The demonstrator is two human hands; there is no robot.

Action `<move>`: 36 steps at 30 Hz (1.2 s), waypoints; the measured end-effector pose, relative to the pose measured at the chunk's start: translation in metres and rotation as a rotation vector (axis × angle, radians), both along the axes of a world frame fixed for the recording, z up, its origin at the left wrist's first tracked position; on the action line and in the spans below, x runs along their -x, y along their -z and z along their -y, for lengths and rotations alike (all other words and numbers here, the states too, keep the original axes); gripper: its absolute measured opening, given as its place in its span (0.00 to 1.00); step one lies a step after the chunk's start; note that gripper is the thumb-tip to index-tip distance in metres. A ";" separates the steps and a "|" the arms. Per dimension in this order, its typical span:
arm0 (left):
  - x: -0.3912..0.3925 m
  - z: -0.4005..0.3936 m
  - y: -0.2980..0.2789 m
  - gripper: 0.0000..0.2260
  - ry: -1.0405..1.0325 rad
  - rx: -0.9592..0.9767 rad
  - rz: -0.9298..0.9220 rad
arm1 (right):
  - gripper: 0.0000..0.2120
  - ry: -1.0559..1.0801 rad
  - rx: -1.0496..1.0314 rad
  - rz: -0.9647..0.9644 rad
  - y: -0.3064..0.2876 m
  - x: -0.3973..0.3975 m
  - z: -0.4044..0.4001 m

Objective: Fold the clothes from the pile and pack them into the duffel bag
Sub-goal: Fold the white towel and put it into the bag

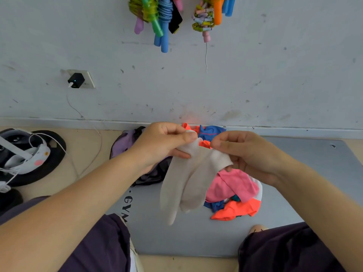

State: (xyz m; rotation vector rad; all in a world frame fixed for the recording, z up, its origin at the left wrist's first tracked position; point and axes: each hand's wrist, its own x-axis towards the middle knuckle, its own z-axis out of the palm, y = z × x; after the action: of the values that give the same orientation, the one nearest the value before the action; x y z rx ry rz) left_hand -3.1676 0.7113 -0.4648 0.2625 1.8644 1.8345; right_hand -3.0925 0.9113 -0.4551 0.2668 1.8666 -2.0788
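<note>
I am looking down from the head camera at my two bare hands, raised above a grey foam mat [275, 193] on the floor. My left hand [163, 143] pinches one upper corner of a pair of cream knitted socks [184, 185], thumb on top and fingers curled beneath. My right hand [245, 154] pinches the other upper corner, thumb and forefinger pressed together on the cloth. The socks hang down between the hands, both toes pointing toward my knees, well clear of the mat.

Behind and below the socks lies the loose pile of clothes [233, 193] on the mat: a pink garment on top, a bright orange one spread at the near edge, and blue fabric showing between them. More orange and blue cloth lies farther back, by the skirting board. Just left of the pile, partly hidden by my left wrist, sits the lilac and black duffel bag [125, 142], its opening toward me.

My legs in dark purple trousers [98, 248] frame the bottom of the view. On the pale wall ahead, a black charger [76, 80] sits in a white socket, and coloured skipping ropes [157, 16] hang in bunches at the top. At far left, black round shapes with white straps [29, 154] rest on the tan floor.
</note>
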 end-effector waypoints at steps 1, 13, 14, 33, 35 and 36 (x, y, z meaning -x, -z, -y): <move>-0.003 -0.002 0.001 0.03 0.035 0.003 0.007 | 0.06 -0.009 0.030 0.003 0.000 -0.001 0.003; -0.009 -0.008 0.000 0.10 0.172 -0.103 0.091 | 0.06 0.079 0.131 -0.130 -0.001 -0.004 0.005; -0.009 -0.008 -0.001 0.09 0.162 -0.118 0.102 | 0.08 0.066 0.138 -0.152 -0.002 -0.005 0.005; -0.003 -0.005 -0.003 0.05 -0.024 -0.107 0.100 | 0.09 -0.182 -0.464 -0.319 -0.019 -0.014 0.008; -0.004 -0.005 -0.002 0.05 -0.021 -0.085 0.082 | 0.07 -0.217 -0.258 -0.269 -0.022 -0.018 0.013; -0.005 -0.005 -0.002 0.04 -0.012 -0.081 0.077 | 0.06 -0.196 -0.185 -0.257 -0.023 -0.019 0.016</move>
State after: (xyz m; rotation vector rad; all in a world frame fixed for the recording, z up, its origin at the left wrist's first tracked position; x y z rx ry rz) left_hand -3.1630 0.7168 -0.4628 0.2063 1.7462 1.9042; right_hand -3.0737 0.8956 -0.4320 -0.1439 2.1407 -1.8838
